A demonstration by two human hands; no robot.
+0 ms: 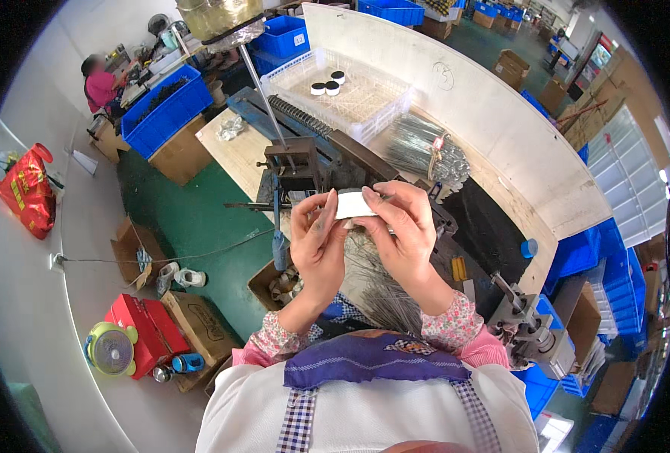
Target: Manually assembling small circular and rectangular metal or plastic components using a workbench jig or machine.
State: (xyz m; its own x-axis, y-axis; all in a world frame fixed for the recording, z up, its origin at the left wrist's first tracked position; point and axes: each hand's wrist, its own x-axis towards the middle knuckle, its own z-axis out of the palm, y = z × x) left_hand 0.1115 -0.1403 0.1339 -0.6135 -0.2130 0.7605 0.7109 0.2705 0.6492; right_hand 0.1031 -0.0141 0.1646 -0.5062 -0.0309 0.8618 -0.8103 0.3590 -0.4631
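Observation:
Between my two hands, in front of my chest, is a short white round piece [354, 204] with a dark edge along its top. The fingers of my left hand [320, 245] pinch its left end. My right hand [406, 234] grips the right end with thumb and fingers. Three similar white round pieces with black tops [326, 87] lie in a white plastic crate [388, 113] beyond my hands. Just past my hands stands a dark metal bench machine [293, 162] with a blue-handled lever [278, 245].
A bundle of thin metal wires [418, 147] lies on the wooden bench [493, 177] at the right. More wires [388, 298] are below my hands. A metal machine [527, 325] stands near my right elbow. At far left, a person in pink [102, 87] sits by a blue bin [165, 109].

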